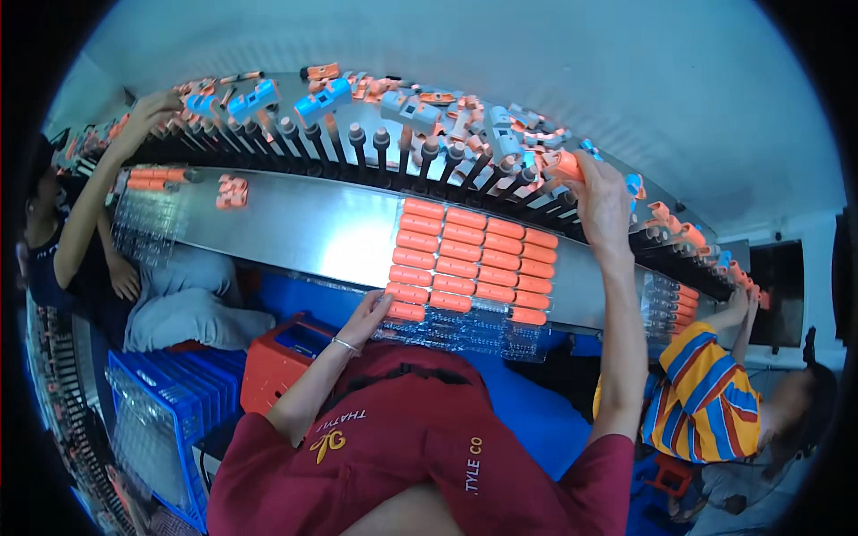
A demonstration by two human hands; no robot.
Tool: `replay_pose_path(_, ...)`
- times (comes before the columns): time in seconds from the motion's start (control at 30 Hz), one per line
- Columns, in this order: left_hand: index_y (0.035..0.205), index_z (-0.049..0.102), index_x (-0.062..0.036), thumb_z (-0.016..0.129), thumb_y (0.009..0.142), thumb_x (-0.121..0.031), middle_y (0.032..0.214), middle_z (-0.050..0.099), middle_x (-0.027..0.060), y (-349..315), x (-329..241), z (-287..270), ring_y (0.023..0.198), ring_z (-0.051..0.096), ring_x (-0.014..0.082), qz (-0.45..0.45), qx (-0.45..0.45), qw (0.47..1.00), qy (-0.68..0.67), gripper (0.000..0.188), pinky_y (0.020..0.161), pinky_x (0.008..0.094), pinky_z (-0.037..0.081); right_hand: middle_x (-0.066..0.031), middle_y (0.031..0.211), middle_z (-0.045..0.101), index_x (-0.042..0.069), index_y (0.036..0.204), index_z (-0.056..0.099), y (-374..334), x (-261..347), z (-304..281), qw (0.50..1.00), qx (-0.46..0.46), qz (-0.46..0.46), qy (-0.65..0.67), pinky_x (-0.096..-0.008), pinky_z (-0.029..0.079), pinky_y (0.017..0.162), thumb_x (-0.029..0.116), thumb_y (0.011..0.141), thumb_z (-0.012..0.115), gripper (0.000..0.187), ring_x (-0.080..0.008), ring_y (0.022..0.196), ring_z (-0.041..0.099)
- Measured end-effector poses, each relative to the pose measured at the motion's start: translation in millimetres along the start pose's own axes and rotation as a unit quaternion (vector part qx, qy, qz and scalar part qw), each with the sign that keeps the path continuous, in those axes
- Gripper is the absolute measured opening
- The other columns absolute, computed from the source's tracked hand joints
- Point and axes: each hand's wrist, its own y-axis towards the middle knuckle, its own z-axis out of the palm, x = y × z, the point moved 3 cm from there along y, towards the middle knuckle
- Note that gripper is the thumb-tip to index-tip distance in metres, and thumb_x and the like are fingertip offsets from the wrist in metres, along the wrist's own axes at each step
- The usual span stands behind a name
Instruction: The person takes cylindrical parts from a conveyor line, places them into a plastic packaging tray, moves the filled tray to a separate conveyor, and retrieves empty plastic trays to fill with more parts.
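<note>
My right hand is raised at the rack, its fingers closed round an orange plastic part at the top of a peg. Down at the near left of a clear plastic tray, my left hand has its fingertips on a rounded orange plastic shell; thumb and fingers look pinched at its end. Rows of similar orange shells fill most of the tray. Its nearest pockets show bare clear plastic.
A curved row of dark upright pegs carries blue parts and grey parts, with loose pieces behind. Small orange parts lie on the metal bench. Co-workers sit left and right. A blue crate and red stool stand left.
</note>
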Motion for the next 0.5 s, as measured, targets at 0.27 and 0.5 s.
replay_pose_path(0.27,0.134,0.048,-0.0024,0.05,0.104,-0.047,0.119,0.06,0.0093,-9,-5,1,0.102,0.064,0.0164,-0.036,-0.014,0.997,-0.062,0.054,0.073,0.0334,0.06,-0.0164,0.117,0.064,0.002,0.118,0.062,-125,87,39,0.982,0.029,0.014,0.187,-0.0472,0.048,0.095,0.004,0.075,0.078,0.046,-0.0368,0.108,0.06)
replay_pose_path(0.5,0.138,0.049,-0.0088,0.048,0.105,-0.048,0.121,0.062,0.0067,-14,-12,-1,0.108,0.065,0.0184,-0.009,-0.022,0.998,-0.059,0.051,0.074,0.0361,0.061,-0.0124,0.122,0.059,0.01,0.124,0.065,-229,93,82,0.985,0.078,0.042,0.146,-0.0469,0.048,0.096,0.0,0.079,0.07,0.047,-0.0357,0.113,0.057)
